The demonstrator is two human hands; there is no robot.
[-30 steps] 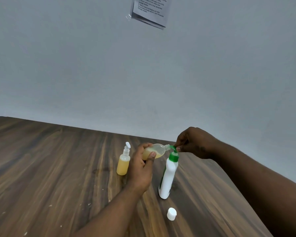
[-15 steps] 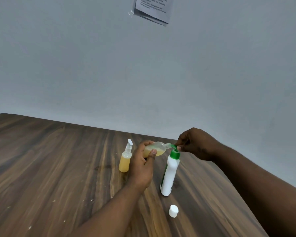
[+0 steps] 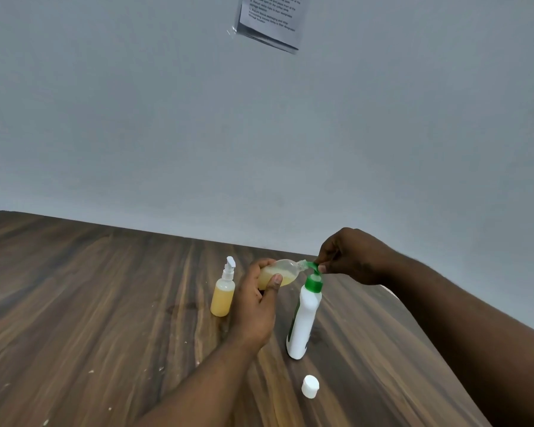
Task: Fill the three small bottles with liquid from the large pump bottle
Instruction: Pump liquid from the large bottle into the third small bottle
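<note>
At the pump bottle's (image 3: 302, 322) green spout, keep your left hand (image 3: 255, 306) gripping the small bottle (image 3: 278, 272) mouth-to-nozzle while right hand (image 3: 352, 257) fingertips press slowly.

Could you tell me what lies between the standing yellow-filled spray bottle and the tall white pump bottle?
In the head view, the left hand holding a tilted clear small bottle.

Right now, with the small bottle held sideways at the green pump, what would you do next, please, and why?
Probably press the green pump again with the right hand. The small bottle in the left hand looks only partly filled, its mouth sits at the nozzle, and its white cap lies on the table.
</note>
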